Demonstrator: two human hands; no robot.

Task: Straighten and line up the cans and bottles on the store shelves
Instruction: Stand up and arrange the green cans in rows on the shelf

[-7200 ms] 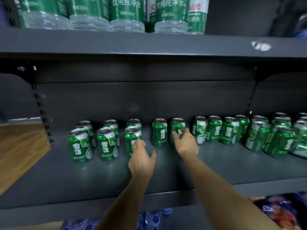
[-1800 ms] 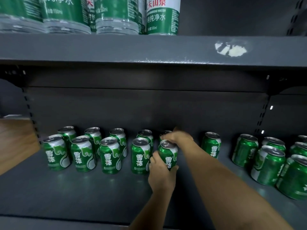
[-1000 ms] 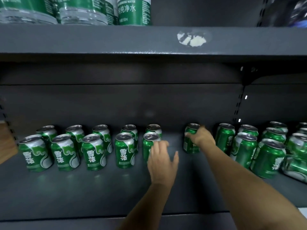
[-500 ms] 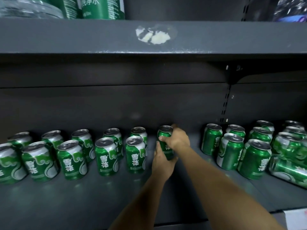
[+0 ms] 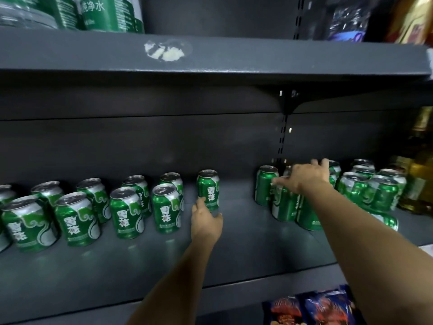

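A single green beer can (image 5: 208,189) stands upright mid-frame on the dark grey shelf (image 5: 145,261), apart from the paired rows of cans (image 5: 121,207) to its left. The left hand (image 5: 205,221) sits at its base, thumb and fingers loosely spread round the lower wall; whether they actually press it I cannot tell. Half a second ago both hands held this can; now the right hand (image 5: 304,178) has left it and reaches right, fingers stretched wide over the tops of the crowded cans (image 5: 283,200) there, holding nothing. One can (image 5: 385,222) lies on its side at the lower right of that cluster. Water bottles (image 5: 103,12) fill the upper left; snack bags (image 5: 311,306) show lower right.
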